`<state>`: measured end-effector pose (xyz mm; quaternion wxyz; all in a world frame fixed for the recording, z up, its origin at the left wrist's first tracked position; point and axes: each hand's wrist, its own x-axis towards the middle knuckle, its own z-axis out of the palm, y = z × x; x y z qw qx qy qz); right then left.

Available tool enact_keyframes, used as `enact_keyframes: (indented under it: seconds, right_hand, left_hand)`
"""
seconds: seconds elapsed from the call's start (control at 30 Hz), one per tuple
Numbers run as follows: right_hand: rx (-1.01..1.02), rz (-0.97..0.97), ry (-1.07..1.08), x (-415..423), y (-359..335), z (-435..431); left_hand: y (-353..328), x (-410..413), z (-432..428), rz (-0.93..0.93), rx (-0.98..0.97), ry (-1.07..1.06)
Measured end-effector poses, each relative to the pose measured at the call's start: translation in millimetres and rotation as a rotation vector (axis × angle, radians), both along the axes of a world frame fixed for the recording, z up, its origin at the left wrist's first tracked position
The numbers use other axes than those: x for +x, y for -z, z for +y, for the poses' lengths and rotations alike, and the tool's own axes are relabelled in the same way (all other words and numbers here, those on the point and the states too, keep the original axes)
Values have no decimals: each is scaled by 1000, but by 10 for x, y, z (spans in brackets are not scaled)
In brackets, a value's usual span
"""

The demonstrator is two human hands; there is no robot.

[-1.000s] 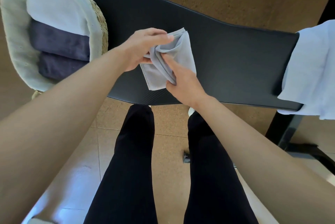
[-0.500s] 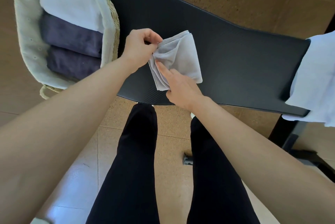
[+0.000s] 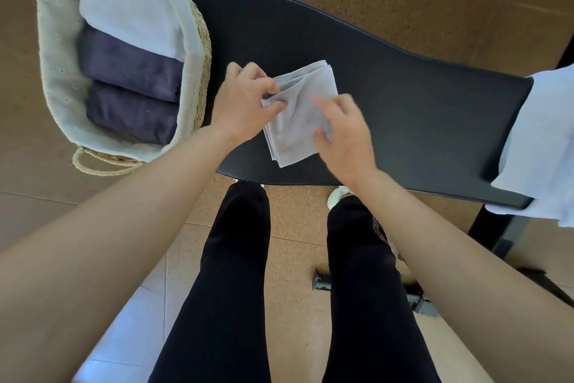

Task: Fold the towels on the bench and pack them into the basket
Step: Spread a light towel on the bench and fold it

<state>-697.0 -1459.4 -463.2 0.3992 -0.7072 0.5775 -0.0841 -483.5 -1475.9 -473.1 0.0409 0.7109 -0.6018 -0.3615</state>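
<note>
A small light grey towel (image 3: 298, 122), folded into a thick square, lies on the black bench (image 3: 403, 97). My left hand (image 3: 245, 100) pinches its left edge between thumb and fingers. My right hand (image 3: 344, 131) lies over the towel's right side with straight fingers; its thumb touches the cloth. The woven basket (image 3: 46, 72) with a pale liner stands at the bench's left end. It holds one white folded towel (image 3: 127, 16) and two dark purple ones (image 3: 130, 66).
A white towel (image 3: 540, 140) hangs over the bench's right end. My legs in black trousers stand close to the bench's front edge. The bench's dark frame and foot show at lower right on the tiled floor.
The towel's raised flap has been laid flat, so the towel now lies as a square. My right hand has moved from the towel's lower left to its right side.
</note>
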Motion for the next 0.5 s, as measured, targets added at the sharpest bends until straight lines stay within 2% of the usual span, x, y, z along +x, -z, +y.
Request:
enact_keyframes:
  seconds: [0.07, 0.17, 0.33, 0.43, 0.5]
  right_hand:
    - [-18, 144, -92, -73, 76, -138]
    - [71, 280, -226, -109, 150, -295]
    - [265, 246, -196, -30, 125, -409]
    - [352, 180, -164, -37, 83, -388]
    - [390, 137, -109, -59, 65, -367]
  left_hand:
    - [22, 29, -10, -72, 6, -32]
    - [38, 93, -36, -140, 30, -96]
    - [94, 34, 24, -245, -7, -151]
    - [66, -84, 109, -204, -211, -197]
    - [50, -171, 198, -172, -368, -89]
